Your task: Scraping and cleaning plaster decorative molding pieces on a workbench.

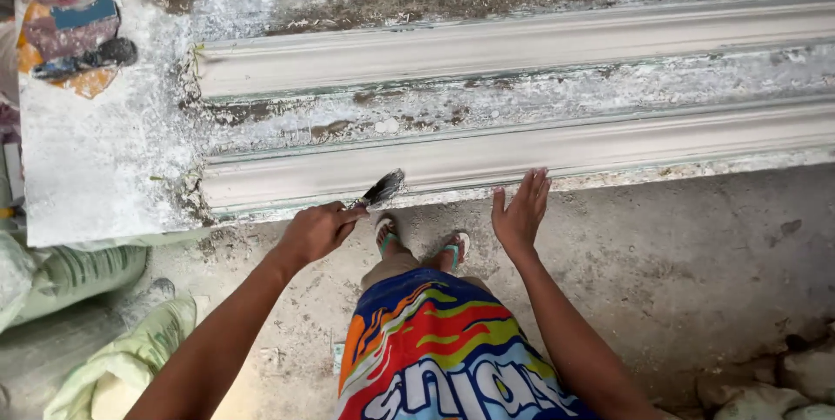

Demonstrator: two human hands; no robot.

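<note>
left hand [317, 230] gripping brush [381, 188], plaster moulding [522, 155], perhaps wet

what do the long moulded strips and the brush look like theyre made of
Moulded strips: likely cast plaster or cement, matt pale grey, with white powder and crumbs around them. Brush in the left hand: dark bristles, fibre unclear; handle hidden.

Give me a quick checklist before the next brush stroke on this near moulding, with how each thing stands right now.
1. Brush gripped in left hand: ok.
2. Bristles on the near moulding: ok, they touch its front edge.
3. Right hand free: ok, open, fingers spread at the moulding's edge.
4. Feet clear of the bench: ok, on the floor just below.
5. Bristles loaded: cannot tell.
6. Far moulding out of the way: ok.
</note>
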